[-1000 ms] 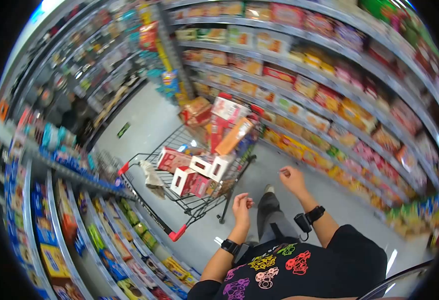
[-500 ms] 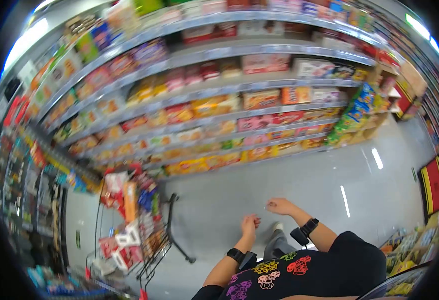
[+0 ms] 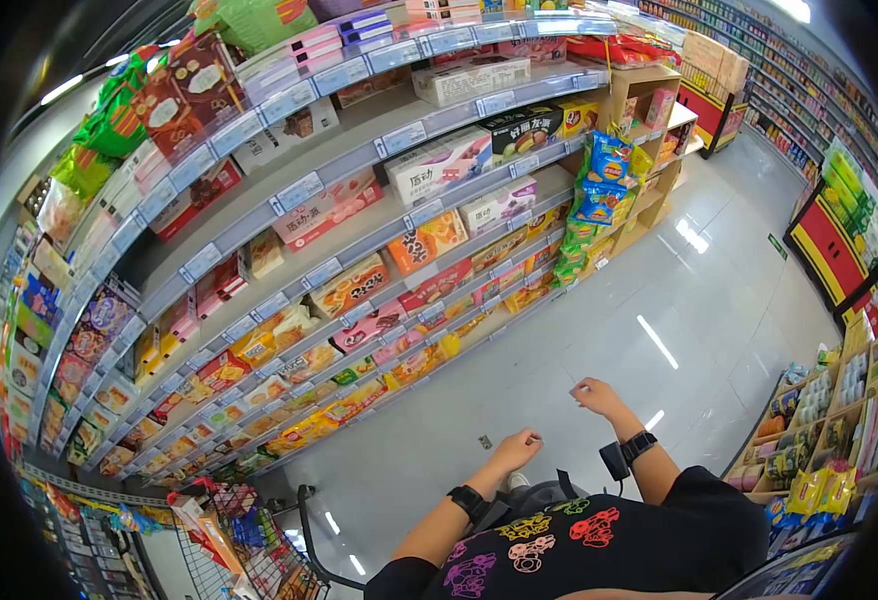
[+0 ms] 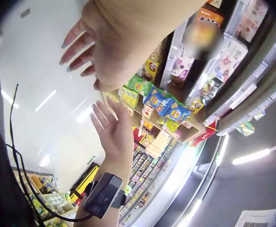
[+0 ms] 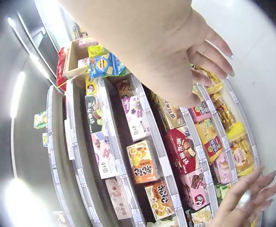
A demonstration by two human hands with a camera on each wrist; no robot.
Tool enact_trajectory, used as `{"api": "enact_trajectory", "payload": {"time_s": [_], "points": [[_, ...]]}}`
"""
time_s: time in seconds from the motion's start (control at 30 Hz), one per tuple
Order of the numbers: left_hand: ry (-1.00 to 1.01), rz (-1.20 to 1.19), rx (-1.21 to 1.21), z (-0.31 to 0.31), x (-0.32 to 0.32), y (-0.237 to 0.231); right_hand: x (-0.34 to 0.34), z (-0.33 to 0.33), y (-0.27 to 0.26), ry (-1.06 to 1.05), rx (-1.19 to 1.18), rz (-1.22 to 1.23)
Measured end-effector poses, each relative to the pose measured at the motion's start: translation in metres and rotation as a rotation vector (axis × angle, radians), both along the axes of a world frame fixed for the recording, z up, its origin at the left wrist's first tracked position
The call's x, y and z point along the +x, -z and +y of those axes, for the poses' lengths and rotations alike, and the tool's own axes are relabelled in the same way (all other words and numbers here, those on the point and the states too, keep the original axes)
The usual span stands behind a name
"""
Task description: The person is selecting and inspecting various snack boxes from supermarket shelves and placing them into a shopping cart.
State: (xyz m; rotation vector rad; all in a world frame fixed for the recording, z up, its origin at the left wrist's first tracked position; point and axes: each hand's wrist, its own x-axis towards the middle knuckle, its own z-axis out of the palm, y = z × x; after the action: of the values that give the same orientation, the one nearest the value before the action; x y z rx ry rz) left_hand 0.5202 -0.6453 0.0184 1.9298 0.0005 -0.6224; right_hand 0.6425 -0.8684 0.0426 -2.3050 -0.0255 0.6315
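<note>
"What does my feed show, left to right?"

"I have a wire shopping cart (image 3: 284, 565) lower left, its orange box (image 3: 221, 545) slanting lengthwise, down and right; then snack shelving (image 3: 399, 140) ahead, long axis climbing rightward; then the left hand (image 3: 517, 450), fingers loose, parted."

"And furthest right?"

"I see the right hand (image 3: 596, 395) nearby; fingers relaxed, slightly spread."

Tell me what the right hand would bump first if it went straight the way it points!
The right hand would probably meet the snack shelf first, across the floor, but depth is unclear, so I can't tell which row.
</note>
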Motion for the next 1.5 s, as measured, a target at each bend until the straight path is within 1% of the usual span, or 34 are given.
{"api": "enact_trajectory", "payload": {"time_s": [0.07,0.1,0.17,0.2,0.27,0.3,0.37,0.4,0.43,0.5,0.57,0.6,0.63,0.7,0.77,0.83,0.93,1.03,1.1,1.13,1.23,1.27,1.37,1.47,1.5], "points": [[0.207,-0.237,0.419,0.008,0.017,-0.035,0.024,0.022,-0.005,-0.036,0.041,0.052],[0.306,-0.355,0.631,0.012,0.026,-0.047,0.035,0.036,-0.012,-0.094,0.047,0.055],[0.533,-0.247,0.598,0.022,0.055,-0.036,0.054,0.062,-0.028,-0.208,0.065,0.054],[0.650,-0.195,0.579,0.026,0.070,-0.031,0.067,0.069,-0.026,-0.273,0.066,0.020],[0.662,-0.190,0.490,0.041,0.103,-0.024,0.098,0.090,-0.024,-0.391,0.083,-0.070],[0.673,-0.196,0.455,0.056,0.122,-0.024,0.113,0.102,-0.025,-0.386,0.061,-0.079],[0.590,-0.249,0.556,0.090,0.170,-0.036,0.150,0.121,-0.046,-0.367,0.003,-0.110],[0.548,-0.269,0.594,0.104,0.190,-0.042,0.172,0.129,-0.052,-0.350,0.017,-0.229],[0.470,-0.348,0.589,0.118,0.210,-0.060,0.195,0.138,-0.054,-0.334,0.029,-0.341],[0.320,-0.481,0.579,0.154,0.244,-0.118,0.229,0.162,-0.065,-0.263,0.027,-0.540],[0.238,-0.688,0.575,0.177,0.278,-0.166,0.262,0.192,-0.100,-0.137,-0.021,-0.708],[0.183,-0.768,0.594,0.184,0.293,-0.180,0.270,0.206,-0.119,-0.126,0.052,-0.815],[0.131,-0.839,0.603,0.187,0.306,-0.193,0.274,0.220,-0.139,-0.114,0.118,-0.913],[0.103,-1.047,0.566,0.190,0.318,-0.235,0.278,0.242,-0.171,-0.071,0.236,-0.955],[0.081,-1.208,0.538,0.200,0.326,-0.275,0.284,0.252,-0.198,-0.053,0.265,-1.109],[0.052,-1.336,0.498,0.208,0.336,-0.308,0.297,0.252,-0.220,0.037,0.298,-1.215],[-0.029,-1.526,0.580,0.218,0.355,-0.342,0.318,0.239,-0.244,0.114,0.277,-1.371],[-0.152,-1.555,0.657,0.213,0.370,-0.366,0.349,0.222,-0.264,0.151,0.278,-1.500],[-0.234,-1.544,0.725,0.210,0.390,-0.373,0.376,0.209,-0.277,0.186,0.269,-1.602],[-0.277,-1.529,0.762,0.207,0.397,-0.375,0.387,0.204,-0.288,0.206,0.245,-1.613],[-0.428,-1.372,0.937,0.194,0.421,-0.381,0.429,0.192,-0.310,0.184,0.211,-1.663],[-0.488,-1.262,1.116,0.190,0.427,-0.380,0.443,0.190,-0.314,0.180,0.198,-1.673],[-0.586,-1.096,1.360,0.180,0.438,-0.377,0.472,0.185,-0.324,0.163,0.203,-1.650],[-0.535,-1.040,1.357,0.170,0.445,-0.383,0.488,0.178,-0.337,0.140,0.088,-1.641],[-0.546,-1.017,1.328,0.169,0.449,-0.382,0.495,0.177,-0.335,0.112,0.074,-1.590]]}}
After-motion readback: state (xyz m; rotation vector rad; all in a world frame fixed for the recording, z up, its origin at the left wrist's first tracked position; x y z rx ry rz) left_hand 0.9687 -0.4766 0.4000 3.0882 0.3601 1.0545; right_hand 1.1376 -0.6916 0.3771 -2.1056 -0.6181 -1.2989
